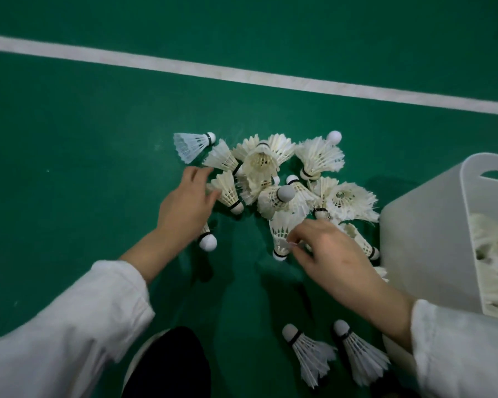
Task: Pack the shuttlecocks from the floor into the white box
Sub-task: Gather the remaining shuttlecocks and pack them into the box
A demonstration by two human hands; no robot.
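The heap of white feather shuttlecocks (285, 191) lay on the green court floor (69, 168), just beside the white plastic box (423, 239), which held some more inside. The left hand (184, 205) touched one with relaxed, spread fingers. The right hand (331, 254) pinched the feathers of another shuttlecock (281, 237).

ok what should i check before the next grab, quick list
1. Reach to the white box from the right hand: ok, it stands just beside it.
2. Room in the box: ok, the packed shuttlecocks lie below the rim.
3. Grip on the nearest shuttlecock: cannot tell, fingertips blurred.
4. Free left hand: ok, fingers open at the pile.
5. Floor done: not ok, the pile and two stray shuttlecocks lie there.
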